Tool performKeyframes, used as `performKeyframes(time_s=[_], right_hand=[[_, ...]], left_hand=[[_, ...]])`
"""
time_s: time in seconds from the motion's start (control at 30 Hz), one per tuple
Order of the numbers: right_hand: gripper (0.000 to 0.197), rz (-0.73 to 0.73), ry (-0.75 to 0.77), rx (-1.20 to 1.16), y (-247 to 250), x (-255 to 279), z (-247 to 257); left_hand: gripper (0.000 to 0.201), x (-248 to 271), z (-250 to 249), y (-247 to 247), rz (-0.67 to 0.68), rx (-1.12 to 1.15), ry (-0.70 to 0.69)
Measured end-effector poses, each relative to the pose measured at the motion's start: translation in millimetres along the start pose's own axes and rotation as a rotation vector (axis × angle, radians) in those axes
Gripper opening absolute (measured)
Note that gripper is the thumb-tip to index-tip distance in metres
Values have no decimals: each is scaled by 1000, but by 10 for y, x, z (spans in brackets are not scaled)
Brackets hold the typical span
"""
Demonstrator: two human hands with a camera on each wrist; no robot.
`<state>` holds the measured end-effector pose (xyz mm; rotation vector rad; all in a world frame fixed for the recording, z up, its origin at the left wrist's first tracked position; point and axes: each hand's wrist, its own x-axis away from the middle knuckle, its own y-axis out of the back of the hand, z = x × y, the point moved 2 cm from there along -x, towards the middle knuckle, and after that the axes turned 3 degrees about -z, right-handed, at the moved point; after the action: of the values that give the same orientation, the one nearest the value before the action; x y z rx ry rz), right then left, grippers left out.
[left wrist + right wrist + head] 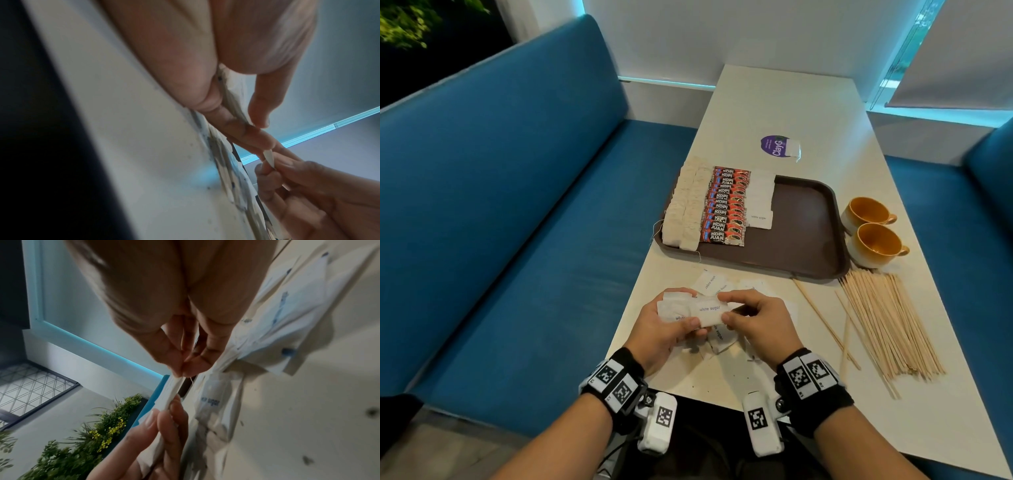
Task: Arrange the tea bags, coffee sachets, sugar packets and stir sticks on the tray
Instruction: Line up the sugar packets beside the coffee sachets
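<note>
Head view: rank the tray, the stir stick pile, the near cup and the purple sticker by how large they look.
1. Tray, clearly largest.
2. Stir stick pile; it lies nearer the camera, which may flatter it.
3. Near cup.
4. Purple sticker, smallest, though it is farthest and partly covered by a white packet.

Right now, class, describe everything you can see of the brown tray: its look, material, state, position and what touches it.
The brown tray is a dark, rounded-corner rectangle with a low raised rim, seemingly plastic. It lies flat on the pale table, beyond both hands, which do not touch it. Its left part holds rows of tea bags, red coffee sachets and white sugar packets; the right part is bare. Two cups stand just right of it, stir sticks lie near its front right corner.
</note>
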<state>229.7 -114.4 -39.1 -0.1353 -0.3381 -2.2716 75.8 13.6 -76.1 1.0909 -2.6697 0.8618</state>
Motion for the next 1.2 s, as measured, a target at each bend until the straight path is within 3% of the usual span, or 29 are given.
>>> performKeyframes(time_s=[0.27, 0.43, 0.6, 0.73, 0.93, 1.2], right_hand=[[28, 82, -77, -82, 12, 0, -5], [26, 63, -33, -89, 176, -155, 73], [27, -134, 24, -115, 644, -757, 252], [24, -225, -24, -93, 1002, -1347, 368], [21, -202, -103, -26, 1030, -1948, 317], [23, -151, -169, 259, 934, -2185, 236]], left_hand=[[54, -17, 1, -7, -1, 33, -42], [50, -35, 10, 16, 20, 43, -62], [54, -39, 6, 33, 41, 42, -47], [49, -49, 33, 51, 44, 43, -40], [47, -76, 53, 61, 47, 31, -33], [55, -88, 60, 58, 47, 59, -12]])
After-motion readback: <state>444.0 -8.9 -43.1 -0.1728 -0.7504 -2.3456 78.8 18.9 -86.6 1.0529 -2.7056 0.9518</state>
